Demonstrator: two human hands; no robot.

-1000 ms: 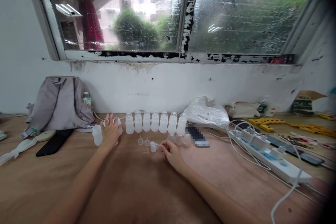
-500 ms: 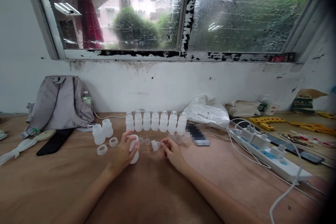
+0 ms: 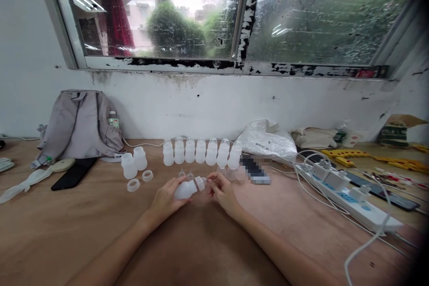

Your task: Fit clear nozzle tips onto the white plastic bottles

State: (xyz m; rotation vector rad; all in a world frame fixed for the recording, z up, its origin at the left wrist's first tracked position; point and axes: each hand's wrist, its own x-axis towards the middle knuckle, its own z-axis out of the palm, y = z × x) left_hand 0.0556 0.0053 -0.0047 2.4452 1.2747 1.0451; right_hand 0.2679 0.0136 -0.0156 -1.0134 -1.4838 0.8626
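My left hand (image 3: 166,197) is closed around a white baby bottle (image 3: 183,191), which lies tilted with its neck toward the right. At the neck is a white collar ring (image 3: 200,183) with a clear nipple (image 3: 205,180) poking through it. The fingertips of my right hand (image 3: 221,190) pinch the nipple's tip. Whether the ring is seated on the neck I cannot tell. Just behind the bottle stand two clear nipples (image 3: 190,174). To the left are two topless bottles (image 3: 129,166) and two loose collar rings (image 3: 133,185). Clear domed caps (image 3: 231,174) sit behind my right hand.
Several capped bottles (image 3: 200,151) stand in a row toward the wall. A grey backpack (image 3: 80,125) and a black phone (image 3: 73,174) are at the left. On the right lie a plastic bag (image 3: 268,139), a partly blurred phone (image 3: 256,170) and a power strip (image 3: 375,216) with trailing cables.
My left hand has tipped the bottle from upright to sideways and brought its neck to the collar ring. My right hand stays on the nipple. The view has shifted slightly.
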